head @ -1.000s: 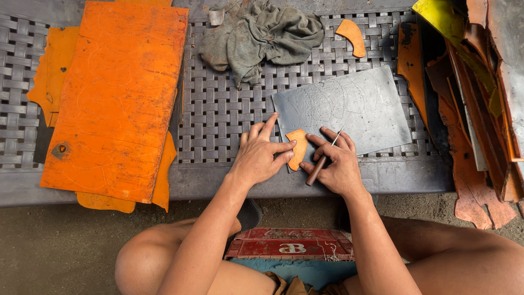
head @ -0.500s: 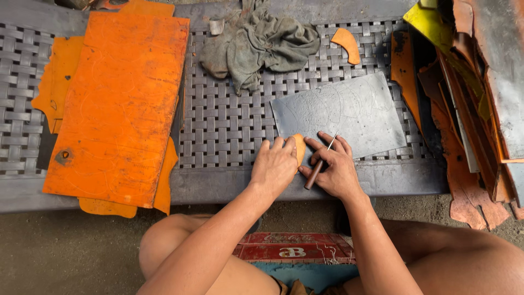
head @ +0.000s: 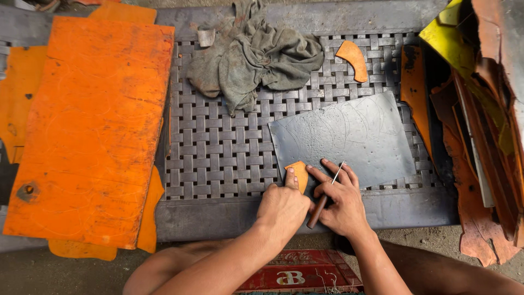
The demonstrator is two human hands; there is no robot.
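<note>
My left hand [head: 282,206] presses a small orange template piece [head: 298,173] flat onto the near left corner of a grey sheet [head: 349,139]. The sheet lies on a woven grey bench [head: 218,153] and carries faint scratched curves. My right hand [head: 341,201] grips a thin scribing tool [head: 325,196] with a brown wooden handle. Its metal tip points up and away, just right of the template. Both hands touch each other at the sheet's near edge.
A large orange sheet [head: 90,128] covers the bench's left side over more orange offcuts. A crumpled grey-green rag [head: 254,54] lies at the back. Another orange curved piece [head: 353,58] sits behind the grey sheet. Stacked orange, yellow and brown sheets [head: 475,120] fill the right. A red crate [head: 297,273] sits below.
My left hand has shifted down over the orange template, covering more of it. Both hands have closed together at the sheet's corner. The tool stays in my right hand.
</note>
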